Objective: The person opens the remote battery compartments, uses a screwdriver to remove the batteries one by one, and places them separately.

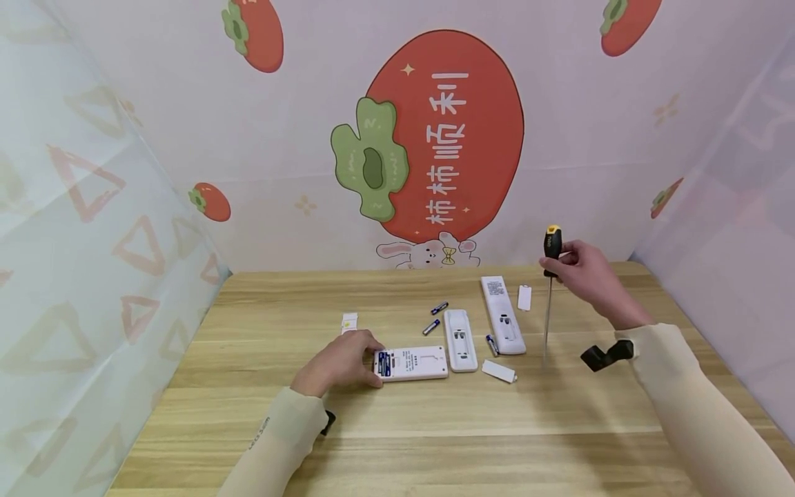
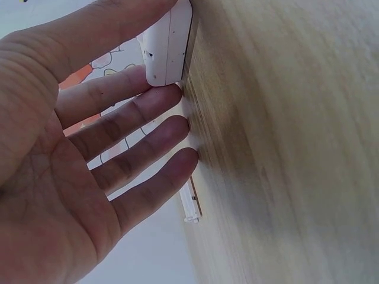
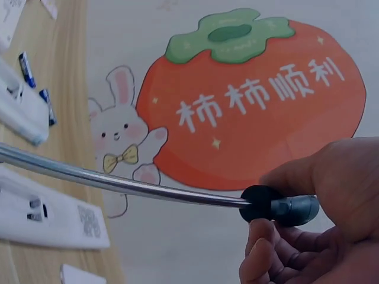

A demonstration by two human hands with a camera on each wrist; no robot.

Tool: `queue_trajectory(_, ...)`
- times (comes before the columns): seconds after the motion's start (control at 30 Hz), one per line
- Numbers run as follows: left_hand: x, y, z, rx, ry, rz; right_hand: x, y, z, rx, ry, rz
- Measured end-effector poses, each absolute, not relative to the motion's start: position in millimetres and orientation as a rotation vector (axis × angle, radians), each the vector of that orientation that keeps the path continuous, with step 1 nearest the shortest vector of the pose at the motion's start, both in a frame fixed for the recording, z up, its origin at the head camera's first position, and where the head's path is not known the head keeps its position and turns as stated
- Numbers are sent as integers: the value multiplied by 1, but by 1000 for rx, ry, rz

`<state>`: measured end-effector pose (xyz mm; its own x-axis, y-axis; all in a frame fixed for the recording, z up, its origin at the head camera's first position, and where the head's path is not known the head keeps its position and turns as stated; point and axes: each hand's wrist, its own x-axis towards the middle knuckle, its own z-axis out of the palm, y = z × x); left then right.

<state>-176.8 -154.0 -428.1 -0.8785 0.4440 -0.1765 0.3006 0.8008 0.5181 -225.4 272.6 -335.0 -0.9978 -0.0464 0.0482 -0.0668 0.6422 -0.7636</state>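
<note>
My left grip (image 1: 344,360) is clamping on the left end of a white device (image 1: 411,364), thumb on its near side, fingers on the far side, other fingers spreading apart. The device is lying back up on the wooden surface (image 1: 435,449), a bit left of its middle and nearer the far edge than the bottom of the head view; blue batteries (image 1: 384,364) are sitting in its open slot at the left end.

My right grip (image 1: 586,277) is closing round the black-and-yellow handle of a screwdriver (image 1: 552,245), near the far right corner. I'm holding it about upright, shaft pointing down; can't tell if the tip is touching the surface.

A short remote (image 1: 453,322) is lying just right of the device, and a long remote (image 1: 497,304) is lying farther right, reaching toward the far edge; both are showing bare battery slots. Two loose batteries (image 1: 431,327) are lying left of the short remote, and another battery (image 1: 493,344) is resting just beside the long one. One cover (image 1: 524,298) is lying near the far edge, right of the long remote; a second cover (image 1: 499,371) is lying nearer me. A small white piece (image 1: 349,322) with a yellow spot is lying behind my left grip. A printed sheet (image 1: 279,159) is hanging behind the far edge.
</note>
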Motion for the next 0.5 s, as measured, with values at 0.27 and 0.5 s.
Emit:
queue_trajectory(0.27, -176, -153, -428, 568, 2707, 708, -223, 265, -326, 104, -2646, 1568)
queue_trajectory(0.5, -177, -154, -428, 559, 2696, 708, -223, 260, -323, 127, -2534, 1690)
